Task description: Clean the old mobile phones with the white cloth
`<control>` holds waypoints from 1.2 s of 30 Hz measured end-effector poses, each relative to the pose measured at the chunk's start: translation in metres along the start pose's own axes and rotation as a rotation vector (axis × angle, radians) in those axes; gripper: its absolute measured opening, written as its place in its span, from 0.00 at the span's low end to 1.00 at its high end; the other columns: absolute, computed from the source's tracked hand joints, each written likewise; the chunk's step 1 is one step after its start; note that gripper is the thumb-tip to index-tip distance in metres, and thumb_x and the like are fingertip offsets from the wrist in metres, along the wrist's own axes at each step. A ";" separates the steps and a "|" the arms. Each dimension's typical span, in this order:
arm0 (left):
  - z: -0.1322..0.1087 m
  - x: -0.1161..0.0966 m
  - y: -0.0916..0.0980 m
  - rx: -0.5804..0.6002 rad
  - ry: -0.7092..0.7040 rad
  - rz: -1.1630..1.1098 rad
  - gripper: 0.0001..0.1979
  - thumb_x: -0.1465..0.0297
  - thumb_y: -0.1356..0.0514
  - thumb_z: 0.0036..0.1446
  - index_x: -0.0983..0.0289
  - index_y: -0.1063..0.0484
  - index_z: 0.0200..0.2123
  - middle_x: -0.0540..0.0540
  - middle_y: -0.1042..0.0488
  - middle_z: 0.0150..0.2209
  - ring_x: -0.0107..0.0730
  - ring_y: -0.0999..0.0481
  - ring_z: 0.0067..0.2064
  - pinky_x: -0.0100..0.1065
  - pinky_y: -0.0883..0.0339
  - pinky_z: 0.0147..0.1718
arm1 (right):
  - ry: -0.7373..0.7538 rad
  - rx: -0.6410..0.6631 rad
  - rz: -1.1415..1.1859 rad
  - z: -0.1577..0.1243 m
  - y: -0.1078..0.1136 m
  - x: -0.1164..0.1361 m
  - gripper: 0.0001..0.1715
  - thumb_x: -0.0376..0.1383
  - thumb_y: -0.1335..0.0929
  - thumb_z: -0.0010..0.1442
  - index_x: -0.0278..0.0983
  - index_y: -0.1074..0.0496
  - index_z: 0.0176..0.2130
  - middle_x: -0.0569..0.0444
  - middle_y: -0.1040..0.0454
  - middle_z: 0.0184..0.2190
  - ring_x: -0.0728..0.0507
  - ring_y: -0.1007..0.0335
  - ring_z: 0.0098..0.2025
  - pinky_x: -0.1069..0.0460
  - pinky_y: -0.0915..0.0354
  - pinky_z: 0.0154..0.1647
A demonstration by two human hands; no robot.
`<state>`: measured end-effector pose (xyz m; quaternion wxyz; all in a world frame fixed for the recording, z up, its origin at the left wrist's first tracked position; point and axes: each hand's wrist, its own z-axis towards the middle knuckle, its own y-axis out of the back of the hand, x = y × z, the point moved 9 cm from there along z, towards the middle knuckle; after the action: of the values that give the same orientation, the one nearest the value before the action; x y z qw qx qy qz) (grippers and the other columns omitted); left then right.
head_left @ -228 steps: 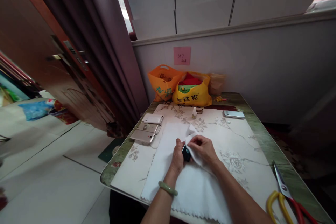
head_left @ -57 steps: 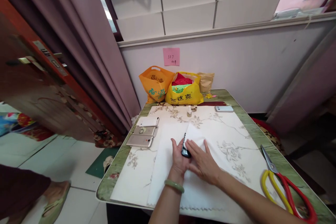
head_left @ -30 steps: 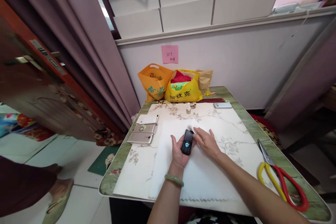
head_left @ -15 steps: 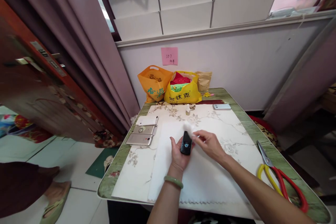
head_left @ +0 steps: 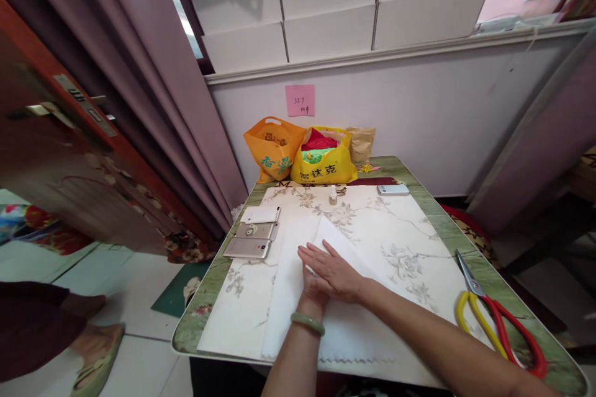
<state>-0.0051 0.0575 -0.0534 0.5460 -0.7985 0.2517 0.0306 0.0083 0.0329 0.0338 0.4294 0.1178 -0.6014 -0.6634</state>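
My right hand (head_left: 338,273) lies flat across my left hand (head_left: 315,295), fingers stretched out toward the upper left. The left palm and most of its fingers are hidden beneath it. The black keypad mobile phone that was in my left hand is covered from view, and so is the white tissue-like piece. Below both hands a white cloth (head_left: 291,316) is spread over the flower-patterned sheet (head_left: 233,316). A green bangle (head_left: 308,323) circles my left wrist.
Three phones (head_left: 251,231) lie at the left, another phone (head_left: 393,189) at the far right. A small bottle (head_left: 333,196) stands at the back, before an orange bag (head_left: 274,147) and a yellow bag (head_left: 323,167). Scissors (head_left: 493,316) lie at right. A person's foot (head_left: 100,353) shows at lower left.
My right hand has moved left and down from the phone's top end and now covers the left hand. The phone and the white tissue-like piece have gone out of sight.
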 end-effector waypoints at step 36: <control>0.000 0.003 -0.016 0.088 0.063 0.054 0.34 0.43 0.52 0.56 0.67 0.26 0.45 0.66 0.25 0.47 0.49 0.27 0.52 0.46 0.33 0.51 | -0.239 -0.019 -0.054 -0.030 0.001 -0.049 0.36 0.52 0.46 0.67 0.45 0.63 0.68 0.52 0.55 0.68 0.39 0.61 0.69 0.31 0.67 0.65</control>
<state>0.0046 0.0608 -0.0401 0.5713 -0.7673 0.2911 0.0092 0.0589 0.0473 0.0098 0.3376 0.0499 -0.6386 -0.6898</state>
